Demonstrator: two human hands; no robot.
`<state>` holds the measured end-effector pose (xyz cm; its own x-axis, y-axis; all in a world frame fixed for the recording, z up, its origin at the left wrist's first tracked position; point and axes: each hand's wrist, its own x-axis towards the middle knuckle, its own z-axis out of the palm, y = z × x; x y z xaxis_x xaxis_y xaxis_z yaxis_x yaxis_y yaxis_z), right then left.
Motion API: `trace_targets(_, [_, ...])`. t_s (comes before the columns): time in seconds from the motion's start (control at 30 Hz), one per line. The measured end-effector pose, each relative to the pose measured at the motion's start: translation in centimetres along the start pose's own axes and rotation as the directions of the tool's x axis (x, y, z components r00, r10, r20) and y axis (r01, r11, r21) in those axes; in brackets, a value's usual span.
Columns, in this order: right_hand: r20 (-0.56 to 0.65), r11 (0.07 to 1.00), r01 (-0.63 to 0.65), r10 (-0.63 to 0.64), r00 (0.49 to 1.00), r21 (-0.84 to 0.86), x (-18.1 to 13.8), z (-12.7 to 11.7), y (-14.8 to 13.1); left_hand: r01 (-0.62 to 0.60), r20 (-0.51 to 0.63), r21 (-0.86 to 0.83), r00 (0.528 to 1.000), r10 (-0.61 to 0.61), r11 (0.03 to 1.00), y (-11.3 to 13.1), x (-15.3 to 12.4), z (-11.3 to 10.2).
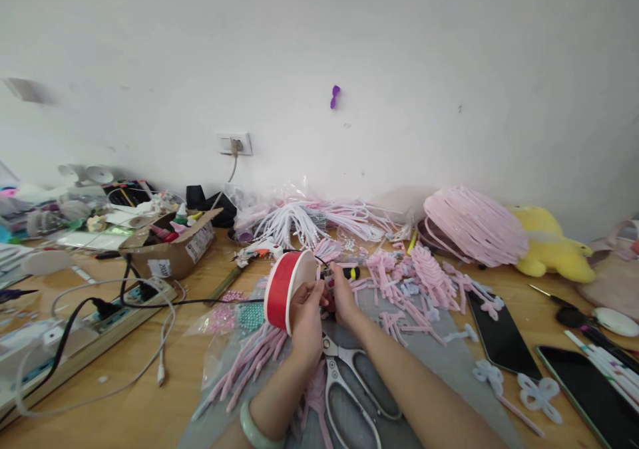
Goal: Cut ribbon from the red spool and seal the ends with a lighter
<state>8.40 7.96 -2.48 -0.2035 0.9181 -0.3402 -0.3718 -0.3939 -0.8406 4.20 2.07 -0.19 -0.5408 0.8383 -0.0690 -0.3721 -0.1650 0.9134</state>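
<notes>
A spool of red ribbon (280,288) with white rims stands on edge in my left hand (306,312), whose fingers are closed at its right side. Close against it, my right hand (344,297) has its fingers closed on something small that I cannot make out; the fingertips hide most of it. Just below both hands lie large scissors (333,369) with grey handles, their blades partly covered by my hands. Pink fuzzy stems (249,369) lie under and left of my left forearm. More pink stems, some bent into shapes (384,269), are to the right of my right hand.
A grey mat (429,382) lies under the work. At left are a cardboard box (172,253), a power strip (90,349) and loose cables. White stems (287,223) are piled at the back. Two phones (502,336), a yellow plush toy (549,243) and pens (606,362) lie at right.
</notes>
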Motion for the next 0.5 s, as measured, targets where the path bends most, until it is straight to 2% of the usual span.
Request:
trace_targets(0.13, [0.040, 0.998, -0.024, 0.026, 0.999, -0.053, -0.03, -0.18, 0.01, -0.002, -0.004, -0.022, 1.000, 0.002, 1.000, -0.09, 0.06, 0.08])
trace_targets(0.33, [-0.002, 0.998, -0.034, 0.034, 0.999, -0.061, 0.12, -0.09, -0.06, 0.009, 0.020, -0.048, 1.000, -0.008, 0.999, -0.28, 0.12, 0.09])
trace_targets(0.5, [-0.033, 0.999, 0.006, -0.007, 0.999, -0.046, -0.02, 0.13, -0.23, -0.013, 0.004, -0.054, 1.000, 0.013, 0.998, -0.14, 0.05, 0.14])
